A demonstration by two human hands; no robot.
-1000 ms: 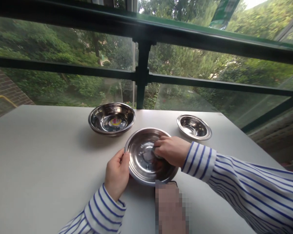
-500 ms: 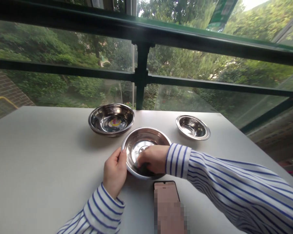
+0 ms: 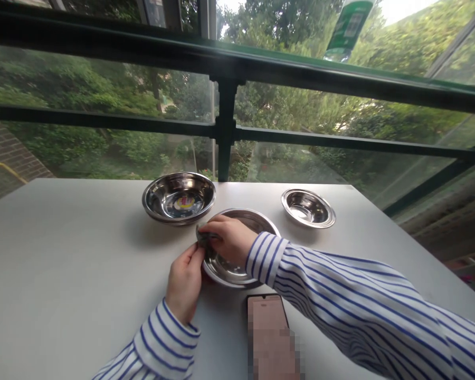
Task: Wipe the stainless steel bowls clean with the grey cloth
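A shiny steel bowl (image 3: 230, 273) sits in front of me on the white table. My left hand (image 3: 185, 282) pinches its left rim between thumb and fingers. Across the bowl reaches my right hand (image 3: 230, 238), closed on a dark grey cloth (image 3: 201, 235) that is bunched over the upper left rim, just above my left fingertips. Most of the cloth is hidden under the fingers. My right hand and wrist cover the middle of the bowl.
Nested steel bowls (image 3: 178, 198) with a colourful label inside stand behind on the left. A smaller steel bowl (image 3: 309, 208) is at the back right. A phone (image 3: 267, 338) lies nearest me. Beyond the table run green railings (image 3: 225, 126), with a green-labelled bottle (image 3: 348, 29) above.
My right hand has moved from inside the bowl up and left to its rim, bringing the cloth into view. My left hand keeps its hold on the rim.
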